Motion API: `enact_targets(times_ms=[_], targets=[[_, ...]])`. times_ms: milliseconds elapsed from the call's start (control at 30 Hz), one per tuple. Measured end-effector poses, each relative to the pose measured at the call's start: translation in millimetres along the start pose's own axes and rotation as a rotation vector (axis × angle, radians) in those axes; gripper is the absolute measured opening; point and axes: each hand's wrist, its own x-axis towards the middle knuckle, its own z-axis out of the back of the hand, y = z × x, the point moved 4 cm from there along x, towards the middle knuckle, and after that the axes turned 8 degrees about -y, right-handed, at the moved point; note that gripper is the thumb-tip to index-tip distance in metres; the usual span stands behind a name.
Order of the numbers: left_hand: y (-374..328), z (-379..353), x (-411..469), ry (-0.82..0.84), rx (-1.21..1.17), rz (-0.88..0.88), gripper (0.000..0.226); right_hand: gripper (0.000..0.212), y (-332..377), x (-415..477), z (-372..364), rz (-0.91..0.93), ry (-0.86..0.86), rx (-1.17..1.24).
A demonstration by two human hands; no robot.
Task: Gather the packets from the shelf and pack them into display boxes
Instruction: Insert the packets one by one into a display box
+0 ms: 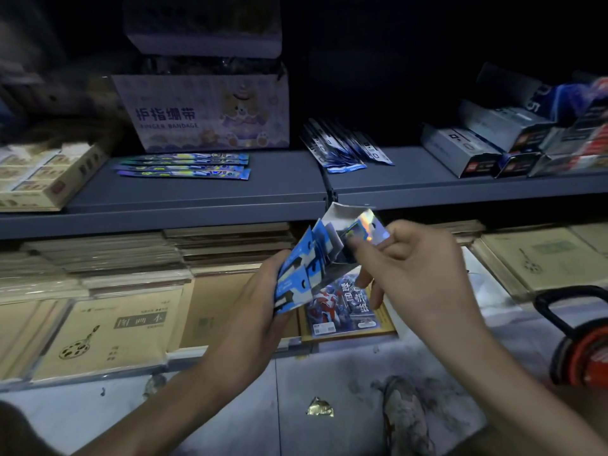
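Note:
My left hand (263, 301) grips a fanned stack of blue packets (301, 273) in front of the lower shelf. Their top ends sit inside a small open display box (343, 222) with a shiny holographic flap. My right hand (414, 261) pinches that flap from the right. On the grey upper shelf (197, 192) lie a flat row of blue packets (184, 166) at the left and a leaning bunch of blue packets (345, 148) near the middle.
A finger-bandage carton (204, 111) stands behind the flat packets. Grey boxes (513, 146) crowd the shelf's right end and a beige box (42, 174) its left. Brown notebooks (105, 330) and a colourful pack (345, 304) fill the lower shelf. A red-black object (582, 343) sits at right.

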Motion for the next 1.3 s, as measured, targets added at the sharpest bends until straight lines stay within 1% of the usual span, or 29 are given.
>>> enact_targets(times_ms=[133,267,333,433,567,700,767,833,900,933,1033,1133,1233,1300], targets=[[1.8,-0.7,-2.8,-0.01,0.056,0.002,0.073,0.042,-5.1,-3.3,-5.0,-0.062,0.016,-0.075],[3.0,-0.4,-4.2,-0.027,0.12,-0.014,0.074,0.049,2.0,-2.2,-3.1,-0.088,0.09,-0.161],[4.6,-1.0,-3.3,-0.027,0.105,-0.001,0.076,0.046,4.4,0.1,0.1,-0.1,0.097,-0.13],[4.5,0.4,-2.7,-0.039,0.086,0.001,0.078,0.044,5.4,2.4,2.9,-0.054,0.074,-0.078],[3.1,-2.0,-3.6,-0.031,0.114,0.014,0.076,0.054,4.5,-4.5,-5.1,-0.034,0.138,-0.167],[-0.4,-4.2,-3.2,-0.028,0.094,0.01,0.078,0.054,5.7,-4.9,-6.7,-0.093,0.203,-0.194],[-0.8,-4.5,-2.0,-0.029,0.073,0.012,0.076,0.056,7.1,-4.4,-3.2,-0.073,0.19,-0.205],[-0.3,-4.7,-0.8,-0.032,0.061,0.025,0.073,0.048,8.6,-3.4,0.6,-0.021,0.124,-0.228],[-0.3,-4.8,-0.6,-0.032,0.052,0.039,0.07,0.032,7.0,-1.9,2.4,-0.043,0.076,-0.196],[-0.9,-4.5,-0.4,-0.035,0.047,0.039,0.069,0.027,5.9,-1.2,2.7,-0.069,0.06,-0.158],[-3.5,-3.4,0.2,-0.037,0.058,0.022,0.077,0.029,5.3,0.3,5.0,-0.087,0.028,-0.109],[-3.8,-4.6,-1.0,-0.027,0.055,0.033,0.069,0.034,7.4,-1.8,4.7,-0.077,0.04,-0.102],[-5.2,-6.9,-3.0,-0.012,0.077,0.04,0.068,0.037,5.2,-3.6,-0.3,-0.084,0.08,-0.135],[-6.5,-7.6,-3.1,-0.01,0.08,0.037,0.067,0.036,3.3,-3.6,-2.9,-0.151,0.135,-0.105]])
